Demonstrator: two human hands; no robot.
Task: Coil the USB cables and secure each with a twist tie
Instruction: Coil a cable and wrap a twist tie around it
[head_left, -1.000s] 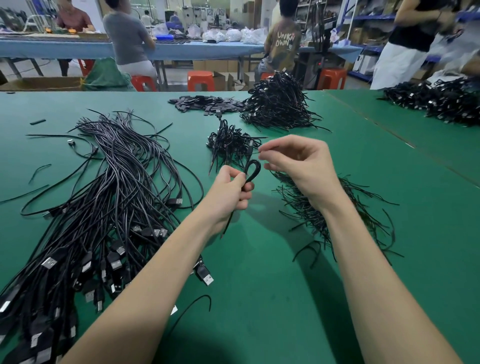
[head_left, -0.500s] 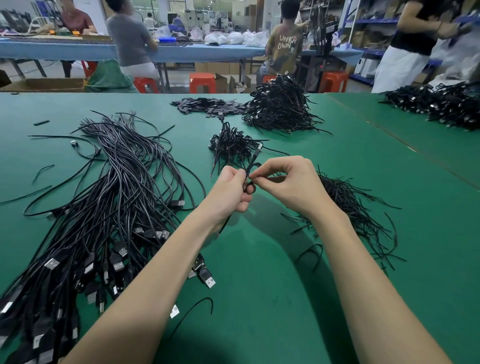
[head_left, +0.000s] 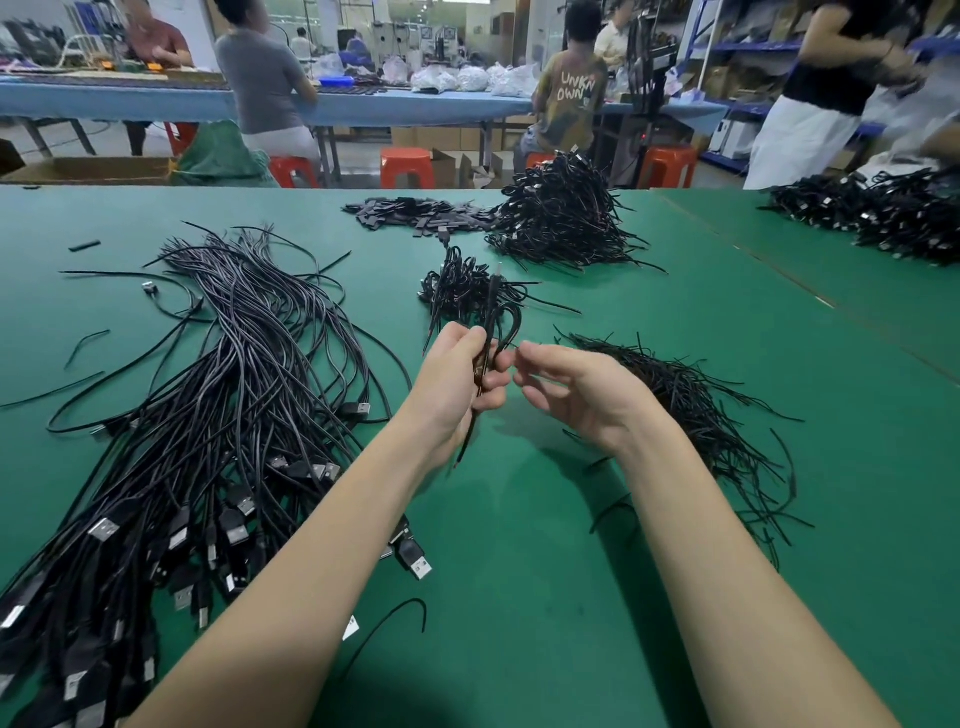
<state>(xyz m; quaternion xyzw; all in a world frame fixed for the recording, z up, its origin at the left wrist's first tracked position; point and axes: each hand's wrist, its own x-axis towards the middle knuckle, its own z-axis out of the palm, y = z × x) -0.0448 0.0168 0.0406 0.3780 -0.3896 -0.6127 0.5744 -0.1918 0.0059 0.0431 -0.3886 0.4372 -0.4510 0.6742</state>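
Note:
My left hand (head_left: 462, 374) grips a folded black USB cable (head_left: 492, 317); its loops stick up above the fist and a thin tail hangs below. My right hand (head_left: 576, 389) is just to its right with fingers loosely curled, fingertips close to the cable; whether they pinch a twist tie I cannot tell. A big bundle of loose USB cables (head_left: 208, 415) lies at the left, plugs toward me. A heap of black twist ties (head_left: 696, 410) sits under and right of my right wrist. A small pile of coiled cables (head_left: 457, 286) lies just beyond my hands.
A larger heap of coiled cables (head_left: 561, 218) and flat black pieces (head_left: 415, 213) sit at the table's far edge. Another cable heap (head_left: 883, 213) lies far right. Stray ties lie on the green mat (head_left: 519, 597). People work at a blue bench behind.
My right hand has drawn back a little from the cable and dropped lower. The cable's loops now stand taller above my left fist.

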